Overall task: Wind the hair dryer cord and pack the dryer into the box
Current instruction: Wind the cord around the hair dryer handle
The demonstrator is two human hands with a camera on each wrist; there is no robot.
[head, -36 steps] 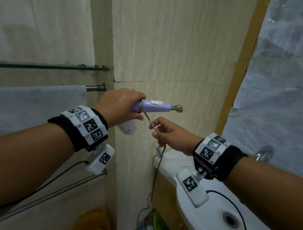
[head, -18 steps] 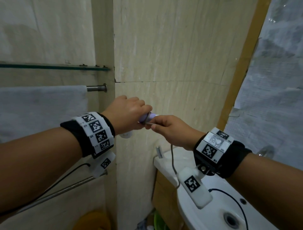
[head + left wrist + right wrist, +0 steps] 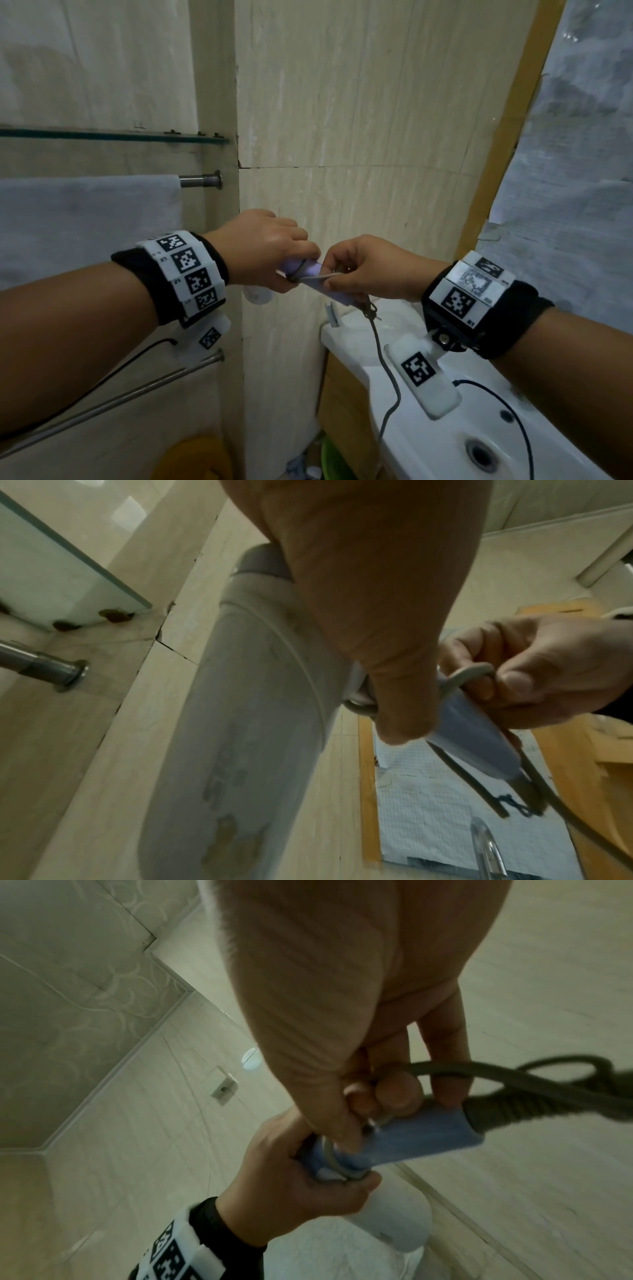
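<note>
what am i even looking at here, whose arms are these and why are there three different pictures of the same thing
There is no machine here: these are a person's two bare arms, wearing wristbands printed with black-and-white marker squares and a small camera clipped under each wrist.

The wide picture comes from a camera on the person's head, looking down at both hands in a bathroom. The other two come from the wrist cameras, looking along each hand at its fingers.

The left hand grips a hair dryer by its lilac handle; the white barrel points down. The right hand pinches the grey cord against the handle, where one loop is already wound on. The rest of the cord hangs down past a white sink. A grey towel hangs on a rail at left. No box is visible.
</note>
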